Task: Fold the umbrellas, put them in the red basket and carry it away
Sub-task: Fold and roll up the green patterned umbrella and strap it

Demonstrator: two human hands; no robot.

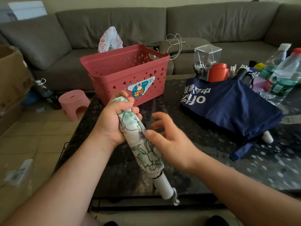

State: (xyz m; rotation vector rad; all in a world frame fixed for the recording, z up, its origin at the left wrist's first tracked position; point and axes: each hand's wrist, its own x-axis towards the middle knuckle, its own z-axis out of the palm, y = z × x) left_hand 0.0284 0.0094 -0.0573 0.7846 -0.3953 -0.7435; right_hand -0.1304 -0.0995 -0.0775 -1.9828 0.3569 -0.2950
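Head view shows the rolled white fabric umbrella with green leaf print (143,144) held slantwise above the dark speckled glass table (195,168), its white plastic handle (163,186) nearest the person. The left hand (114,121) grips its upper end with curled fingers. The right hand (169,139) is loosely spread, thumb touching the canopy. The red perforated plastic basket (125,74) stands just beyond; a loosely folded navy umbrella (231,110) lies right.

Both forearms reach forward; left hand (114,121) clenched in a tight grip, right hand (169,141) spread, thumb extended.
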